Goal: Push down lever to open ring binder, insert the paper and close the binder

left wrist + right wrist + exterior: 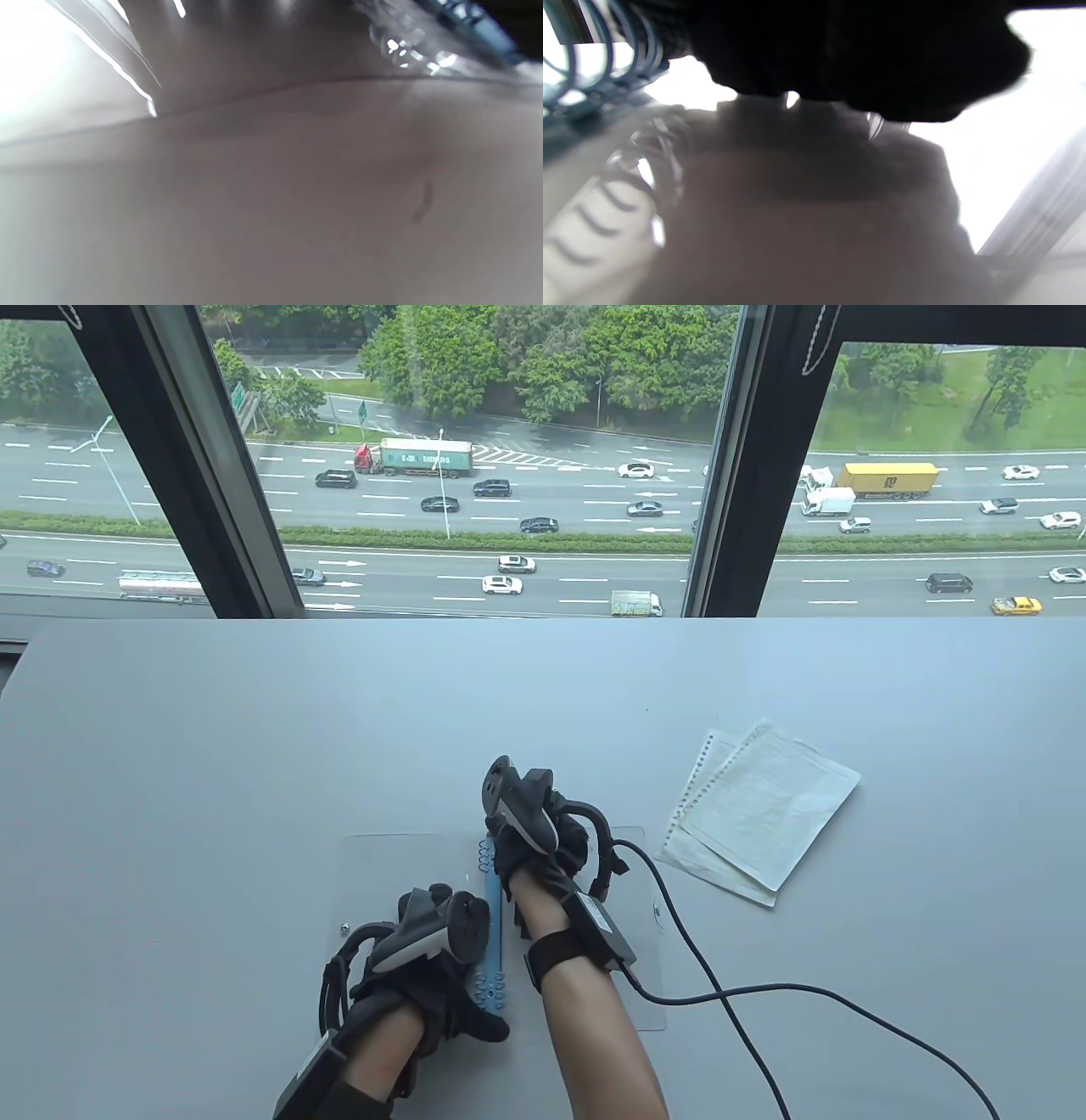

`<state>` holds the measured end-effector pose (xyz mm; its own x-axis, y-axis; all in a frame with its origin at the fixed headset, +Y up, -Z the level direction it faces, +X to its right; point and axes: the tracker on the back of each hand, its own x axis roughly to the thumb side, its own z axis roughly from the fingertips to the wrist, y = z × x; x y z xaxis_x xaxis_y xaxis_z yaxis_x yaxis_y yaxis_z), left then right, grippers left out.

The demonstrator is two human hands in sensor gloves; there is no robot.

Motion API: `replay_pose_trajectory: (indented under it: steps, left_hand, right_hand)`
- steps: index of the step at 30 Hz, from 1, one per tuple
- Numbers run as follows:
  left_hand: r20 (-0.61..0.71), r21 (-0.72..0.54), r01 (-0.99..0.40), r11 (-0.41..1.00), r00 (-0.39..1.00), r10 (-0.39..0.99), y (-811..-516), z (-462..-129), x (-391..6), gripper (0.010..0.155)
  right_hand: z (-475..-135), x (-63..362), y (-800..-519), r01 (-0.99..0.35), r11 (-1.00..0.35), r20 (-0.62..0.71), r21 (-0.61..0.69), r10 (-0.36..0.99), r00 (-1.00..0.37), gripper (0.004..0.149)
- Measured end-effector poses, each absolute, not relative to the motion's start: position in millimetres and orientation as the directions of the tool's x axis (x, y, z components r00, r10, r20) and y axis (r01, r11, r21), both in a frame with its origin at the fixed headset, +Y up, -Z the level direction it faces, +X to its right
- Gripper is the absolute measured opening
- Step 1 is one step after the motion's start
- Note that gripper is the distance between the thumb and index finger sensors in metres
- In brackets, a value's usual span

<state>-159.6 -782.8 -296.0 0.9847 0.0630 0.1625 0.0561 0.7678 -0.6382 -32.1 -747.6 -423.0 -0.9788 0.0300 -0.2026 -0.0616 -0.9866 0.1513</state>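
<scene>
Both my gloved hands low on the clear plastic binder (373,882) with blue ring spine (495,925), left hand (424,976) near end, right hand (539,836) far end, fingers' grip I cannot tell.

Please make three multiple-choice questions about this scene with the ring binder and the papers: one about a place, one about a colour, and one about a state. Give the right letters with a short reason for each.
1. Where do the loose papers lie?
A. to the right of the binder
B. inside the binder
C. under the left hand

2. What colour is the ring spine of the binder?
A. red
B. blue
C. yellow

3. How does the binder lie?
A. closed flat
B. standing upright
C. spread open, covers flat on the table

Answers:
1 A, the sheets rest on the table, apart from the clear cover.
2 B, the strip and its rings between the left hand and right hand are blue.
3 C, a clear cover shows on each side of the spine.
</scene>
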Motion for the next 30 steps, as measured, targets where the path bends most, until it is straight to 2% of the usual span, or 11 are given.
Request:
replay_pose_trajectory:
  steps: [4,7,11,13,16,19,20,23,30]
  left_hand:
    - [0.162,-0.637,0.039,0.770,0.983,0.085,-783.3,-297.1,-161.8,0.131]
    - [0.151,-0.641,0.028,0.767,0.984,0.090,-784.0,-298.1,-164.5,0.129]
    - [0.131,-0.641,-0.005,0.767,0.985,0.116,-781.6,-300.3,-169.2,0.127]
    - [0.099,-0.635,-0.095,0.767,0.974,0.203,-777.0,-301.8,-174.6,0.125]
    - [0.101,-0.616,-0.168,0.770,0.952,0.289,-768.7,-304.2,-182.8,0.126]
    - [0.093,-0.586,-0.232,0.776,0.933,0.349,-761.7,-304.2,-190.0,0.127]
    - [0.109,-0.561,-0.249,0.789,0.923,0.369,-758.7,-304.7,-191.3,0.126]
    - [0.137,-0.455,-0.308,0.836,0.903,0.407,-752.3,-307.6,-195.7,0.125]
    - [0.131,-0.217,-0.410,0.886,0.887,0.443,-744.4,-310.0,-210.5,0.119]
  right_hand:
    - [-417.1,-22.9,-746.1,-0.155,-0.978,-0.204,0.142,0.124,-0.971,0.042]
    - [-412.4,-19.8,-739.2,-0.180,-0.971,-0.117,0.157,0.163,-0.980,0.043]
    - [-392.8,-10.5,-722.7,-0.081,-0.996,0.030,0.047,0.083,-0.996,0.046]
    - [-376.3,3.3,-709.0,-0.116,-0.991,0.114,-0.066,0.108,-0.988,0.049]
    - [-356.6,26.2,-692.1,-0.179,-0.969,0.170,-0.170,0.150,-0.974,0.059]
    - [-336.2,55.7,-675.5,-0.201,-0.957,0.224,-0.209,0.153,-0.963,0.085]
    - [-328.9,67.7,-669.7,-0.183,-0.952,0.236,-0.245,0.125,-0.964,0.093]
    - [-315.1,99.4,-657.9,-0.134,-0.939,0.243,-0.316,0.056,-0.968,0.101]
    - [-302.6,179.2,-654.6,-0.171,-0.945,0.155,-0.279,0.131,-0.979,0.103]
